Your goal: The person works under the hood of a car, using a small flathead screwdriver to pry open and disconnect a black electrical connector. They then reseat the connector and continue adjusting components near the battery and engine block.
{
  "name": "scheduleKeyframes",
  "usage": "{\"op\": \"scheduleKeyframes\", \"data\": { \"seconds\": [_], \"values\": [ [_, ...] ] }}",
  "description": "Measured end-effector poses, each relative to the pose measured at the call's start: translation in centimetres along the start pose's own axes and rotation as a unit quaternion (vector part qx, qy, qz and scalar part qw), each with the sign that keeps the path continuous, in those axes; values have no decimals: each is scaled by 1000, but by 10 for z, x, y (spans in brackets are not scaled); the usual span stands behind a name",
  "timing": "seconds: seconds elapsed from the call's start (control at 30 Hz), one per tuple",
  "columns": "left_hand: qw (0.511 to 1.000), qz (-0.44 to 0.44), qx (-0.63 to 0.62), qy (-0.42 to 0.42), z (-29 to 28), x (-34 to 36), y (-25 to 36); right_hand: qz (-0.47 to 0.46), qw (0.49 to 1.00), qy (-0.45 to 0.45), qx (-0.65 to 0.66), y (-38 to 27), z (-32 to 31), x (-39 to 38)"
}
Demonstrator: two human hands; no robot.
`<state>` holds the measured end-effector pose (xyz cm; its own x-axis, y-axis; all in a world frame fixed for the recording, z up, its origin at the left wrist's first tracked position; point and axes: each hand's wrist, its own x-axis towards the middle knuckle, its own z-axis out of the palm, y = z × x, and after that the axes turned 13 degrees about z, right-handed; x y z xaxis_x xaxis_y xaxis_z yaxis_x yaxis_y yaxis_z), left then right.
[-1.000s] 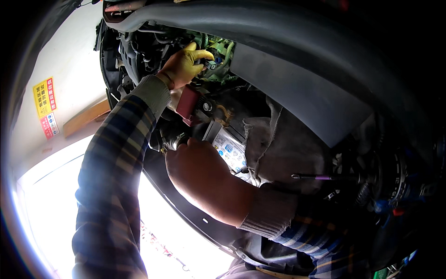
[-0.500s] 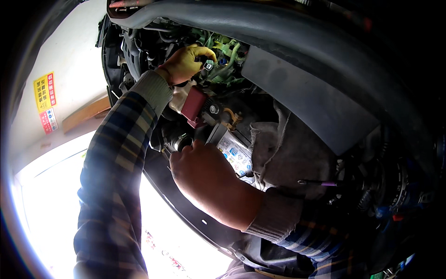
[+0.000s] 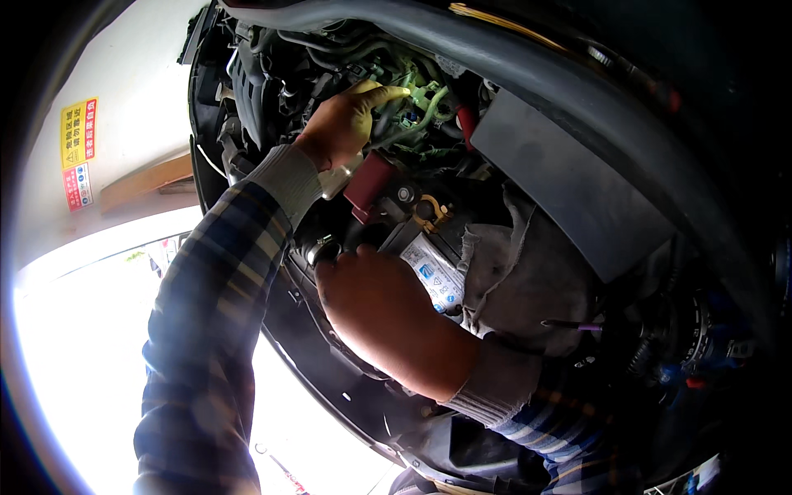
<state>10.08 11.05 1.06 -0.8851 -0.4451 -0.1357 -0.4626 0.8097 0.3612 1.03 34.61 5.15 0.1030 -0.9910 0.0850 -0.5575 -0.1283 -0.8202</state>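
Observation:
My left hand reaches into the far part of a car's engine bay. Its index finger is stretched out, its tip at a greenish-lit bracket and wires. The other fingers are partly hidden, and nothing shows in that hand. Closer in, my right hand is curled into a fist, back upward. Its fingertips, and whatever they may hold, are out of sight. Beside it lie a hose end with a metal clamp and a car battery with a white label. A dark red terminal cover sits between the hands.
A grey cloth drapes beside the battery, with a purple-banded bit over it. A blue and black power tool stands at the right. A flat dark panel slopes at the far right. The fender edge runs along the left.
My left index finger has straightened from a curl toward the bracket. The small grey connector seen by that hand no longer shows. My right hand stays in its fist; the view has shifted slightly.

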Motion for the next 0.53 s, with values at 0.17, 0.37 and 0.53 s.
{"op": "scheduleKeyframes", "data": {
  "seconds": [0.17,0.37,0.53],
  "values": [
    [981,-159,22,112,-41,-117,79,17,999,-34,30,7,10,9],
    [933,-277,-99,208,-14,-302,260,96,991,-72,66,21,12,29],
    [859,-287,-371,205,1,-367,394,69,968,-196,-142,-43,-15,-7]
  ]
}}
